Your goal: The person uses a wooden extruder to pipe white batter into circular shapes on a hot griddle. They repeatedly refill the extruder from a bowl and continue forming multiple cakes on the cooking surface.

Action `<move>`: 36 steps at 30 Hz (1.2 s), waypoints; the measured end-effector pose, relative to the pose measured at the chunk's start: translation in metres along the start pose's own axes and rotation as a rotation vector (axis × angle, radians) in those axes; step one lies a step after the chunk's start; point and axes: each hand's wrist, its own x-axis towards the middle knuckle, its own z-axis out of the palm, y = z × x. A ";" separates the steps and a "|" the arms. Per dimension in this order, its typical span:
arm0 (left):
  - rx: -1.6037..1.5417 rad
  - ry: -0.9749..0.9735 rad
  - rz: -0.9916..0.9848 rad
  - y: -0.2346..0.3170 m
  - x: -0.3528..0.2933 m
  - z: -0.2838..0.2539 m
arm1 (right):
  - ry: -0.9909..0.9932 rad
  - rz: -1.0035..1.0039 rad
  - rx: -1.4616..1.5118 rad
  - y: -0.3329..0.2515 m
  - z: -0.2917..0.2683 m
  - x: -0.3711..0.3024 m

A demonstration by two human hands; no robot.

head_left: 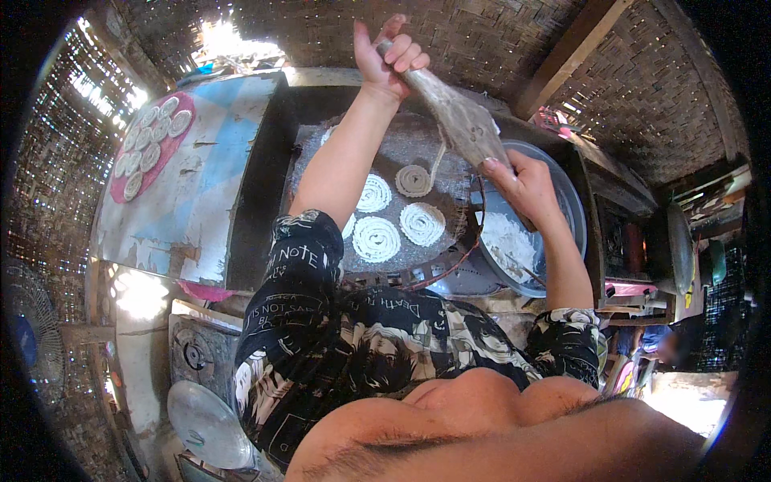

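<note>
My left hand [389,58] grips the upper end of a grey wooden dough press [462,112], held slanting above the work surface. My right hand [527,189] is closed round its lower end, the thumb on top. A thin dough strand [438,167] hangs from the press down to a spiral dough coil [414,181]. More white coils lie around it, among them a large coil [376,239] and a ridged coil [422,224]. They rest on a dark speckled sheet [389,145]. My left forearm partly hides some coils.
A blue-grey basin [580,221] with white dough or flour [506,241] stands at the right. On the left, a worn blue-and-white tabletop [197,173] bears a pink sheet [165,161] with several coils. A metal lid [210,424] and a stove [197,353] are at lower left.
</note>
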 end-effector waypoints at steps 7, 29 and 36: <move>0.059 0.094 0.017 0.019 -0.012 -0.020 | -0.079 0.021 0.136 -0.006 0.026 0.010; 1.221 0.934 -0.660 -0.011 -0.117 -0.018 | -0.011 0.046 0.374 0.007 0.085 0.023; 1.279 0.887 -0.667 -0.005 -0.145 -0.059 | 0.046 0.047 0.423 0.006 0.091 0.023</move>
